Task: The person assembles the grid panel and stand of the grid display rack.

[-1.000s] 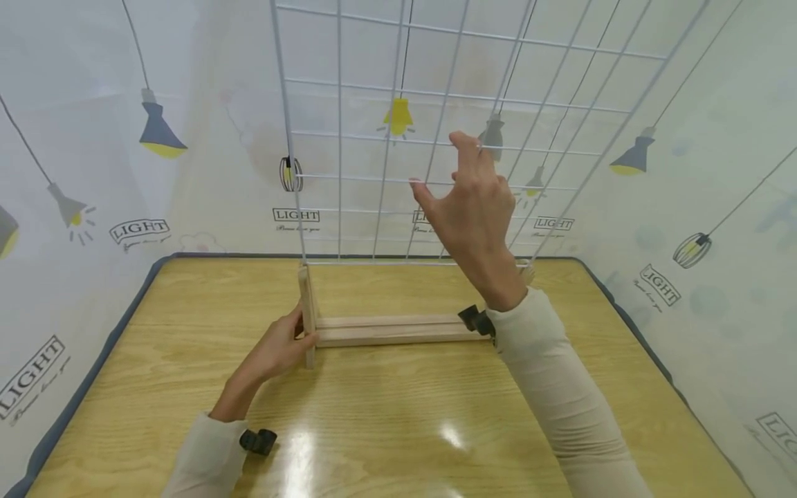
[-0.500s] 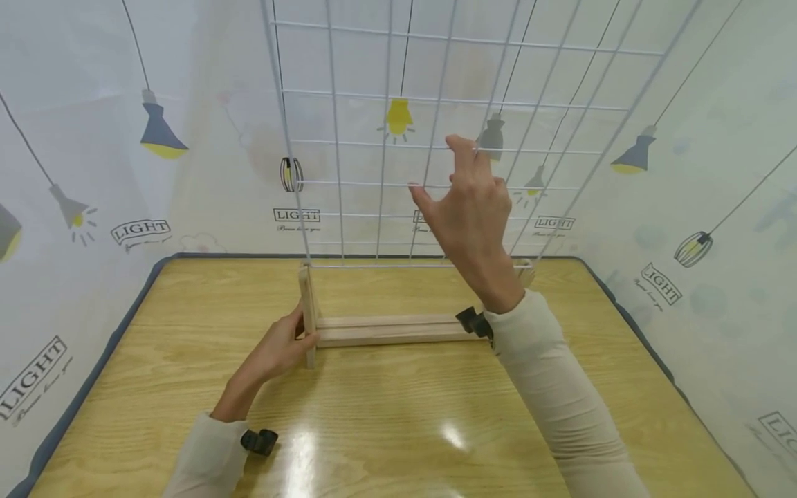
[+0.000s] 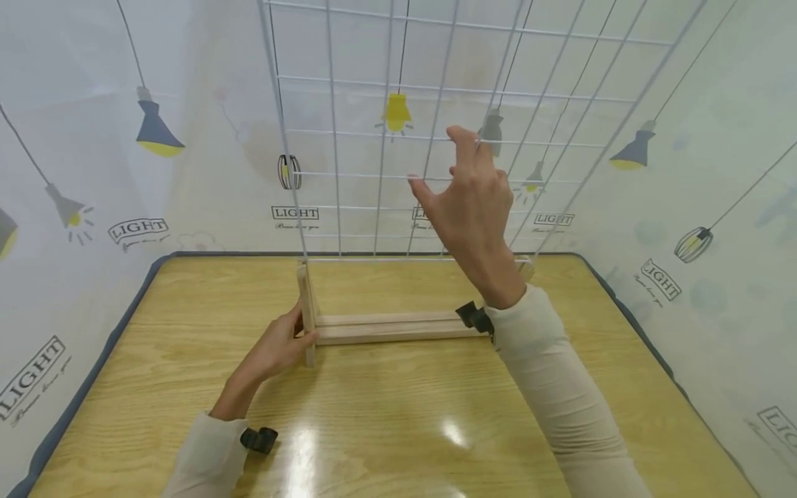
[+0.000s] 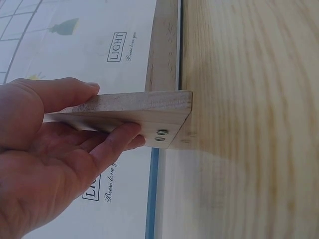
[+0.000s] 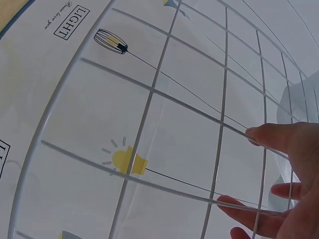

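"So, starting at the far left?"

"A pale left sleeve [image 3: 202, 453] with a dark clip [image 3: 258, 440] at its cuff, then the left hand [image 3: 280, 349]."

"And its grip?"

"Pinching a wooden upright [image 3: 305, 304]. The left wrist view shows the thumb on the narrow edge and the fingers against the broad face, close to two round metal fasteners [image 4: 160, 135]."

"Where is that upright?"

"On the wood-grain surface [image 3: 398, 408], at the left end of a low wooden crosspiece [image 3: 386, 335], which runs rightward to the other arm."

"What's above?"

"A white wire grid [image 3: 382, 135]. Its lower left corner is at the top of the upright; I can't tell whether it is seated there."

"Next, the right hand [image 3: 476, 204]?"

"Right of the grid's middle, its grip spread, thumb and forefinger well apart. The right wrist view has them at the wires, but I can't tell whether any fingertip hooks round one."

"Further right?"

"A right sleeve [image 3: 560, 387] and, mostly hidden behind the wrist, a second upright [image 3: 527, 268]. A lamp-printed backdrop [image 3: 214, 194] stands behind everything."
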